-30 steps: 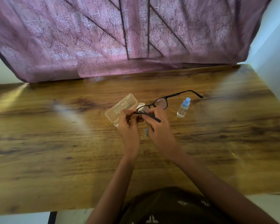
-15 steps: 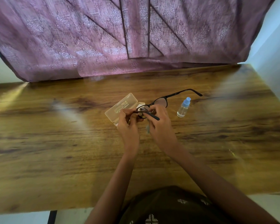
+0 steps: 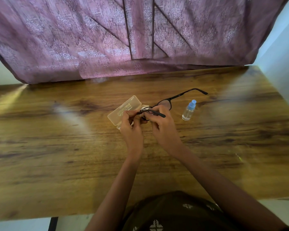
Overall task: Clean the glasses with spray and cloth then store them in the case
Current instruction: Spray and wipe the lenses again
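Note:
Black-framed glasses (image 3: 177,97) are held above the middle of the wooden table, one temple stretched out to the right. My left hand (image 3: 132,129) pinches the frame at its left end. My right hand (image 3: 163,129) has its fingers curled round the left lens area and the near temple; whether a cloth lies under them is hidden. Just behind my left hand sits the open translucent beige case (image 3: 122,110). A small clear spray bottle (image 3: 188,110) with a blue cap stands to the right of the glasses.
The wooden table (image 3: 57,155) spreads wide on both sides of my hands. A purple patterned curtain (image 3: 123,39) hangs along its far edge. A pale wall (image 3: 284,55) borders the right side.
Both hands and the glasses have shifted slightly away from me, towards the case. The blue-tinted bit seen below my right hand earlier is no longer visible.

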{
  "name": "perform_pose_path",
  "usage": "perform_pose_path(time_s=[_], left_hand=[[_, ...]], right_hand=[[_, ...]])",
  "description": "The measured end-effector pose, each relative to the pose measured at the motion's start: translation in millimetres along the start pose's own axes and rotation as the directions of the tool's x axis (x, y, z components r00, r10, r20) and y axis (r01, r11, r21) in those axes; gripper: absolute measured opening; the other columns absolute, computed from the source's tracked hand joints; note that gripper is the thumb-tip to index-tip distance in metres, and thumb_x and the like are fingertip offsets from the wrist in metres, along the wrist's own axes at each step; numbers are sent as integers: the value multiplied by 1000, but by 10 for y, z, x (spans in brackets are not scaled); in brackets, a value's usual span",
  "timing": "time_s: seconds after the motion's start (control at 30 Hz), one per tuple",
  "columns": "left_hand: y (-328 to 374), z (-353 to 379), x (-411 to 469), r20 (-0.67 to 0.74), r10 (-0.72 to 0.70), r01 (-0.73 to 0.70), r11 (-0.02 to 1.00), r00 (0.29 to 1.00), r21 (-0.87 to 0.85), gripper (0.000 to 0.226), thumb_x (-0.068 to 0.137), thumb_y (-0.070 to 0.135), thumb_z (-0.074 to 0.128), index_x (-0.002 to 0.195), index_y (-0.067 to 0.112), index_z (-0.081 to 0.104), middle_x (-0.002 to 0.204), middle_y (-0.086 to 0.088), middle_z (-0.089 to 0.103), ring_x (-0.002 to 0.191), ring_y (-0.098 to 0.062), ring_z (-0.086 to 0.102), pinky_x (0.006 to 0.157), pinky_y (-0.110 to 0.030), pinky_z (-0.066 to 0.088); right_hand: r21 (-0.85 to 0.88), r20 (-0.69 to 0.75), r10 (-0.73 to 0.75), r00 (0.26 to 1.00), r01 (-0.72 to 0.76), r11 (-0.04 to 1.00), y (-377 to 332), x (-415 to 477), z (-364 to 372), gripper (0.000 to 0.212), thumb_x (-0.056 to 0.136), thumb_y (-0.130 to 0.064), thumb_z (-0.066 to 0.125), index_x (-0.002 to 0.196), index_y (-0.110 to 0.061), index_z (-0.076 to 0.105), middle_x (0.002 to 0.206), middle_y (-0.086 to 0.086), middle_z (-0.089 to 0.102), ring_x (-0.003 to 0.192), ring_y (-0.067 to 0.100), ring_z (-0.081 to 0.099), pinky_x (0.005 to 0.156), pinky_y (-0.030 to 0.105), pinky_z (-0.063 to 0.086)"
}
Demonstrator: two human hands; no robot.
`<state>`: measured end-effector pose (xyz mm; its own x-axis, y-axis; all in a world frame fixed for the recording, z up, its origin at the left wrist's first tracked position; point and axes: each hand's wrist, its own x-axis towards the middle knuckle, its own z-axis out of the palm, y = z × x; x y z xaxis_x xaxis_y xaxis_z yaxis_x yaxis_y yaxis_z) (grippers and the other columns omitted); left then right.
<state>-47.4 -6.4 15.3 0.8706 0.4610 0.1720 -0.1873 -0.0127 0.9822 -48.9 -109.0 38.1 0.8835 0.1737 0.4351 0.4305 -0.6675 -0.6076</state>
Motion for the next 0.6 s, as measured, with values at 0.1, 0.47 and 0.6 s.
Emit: perform_pose_path(time_s=[0.1,0.47,0.6], left_hand=[[39,8,4,-26,-1,0,1000,1000,-14,21,92,-5,55,89,14,60,88,4,64,78,-1,63,64,-14,52],[64,-52,53,-67,31,-28,999,997,42,27,89,-11,52,91,14,62,88,13,62,81,5,61,66,-10,48],[62,-72,77,-70,26,-23,998,997,54,25,90,-8,52,92,15,62,87,17,62,80,4,61,66,-11,48]], right_hand=[[50,-19,-21,1000,22,999,48,-3,15,30,86,9,63,112,-3,72,102,14,58,96,26,56,80,34,50],[-107,17,-123,992,124,986,147,-70,-37,31,78,19,63,104,3,71,98,15,59,94,27,55,81,33,50],[-145,8,-95,995,95,985,65,-85,-16,37,78,18,62,110,2,69,99,15,57,97,24,53,86,22,44]])
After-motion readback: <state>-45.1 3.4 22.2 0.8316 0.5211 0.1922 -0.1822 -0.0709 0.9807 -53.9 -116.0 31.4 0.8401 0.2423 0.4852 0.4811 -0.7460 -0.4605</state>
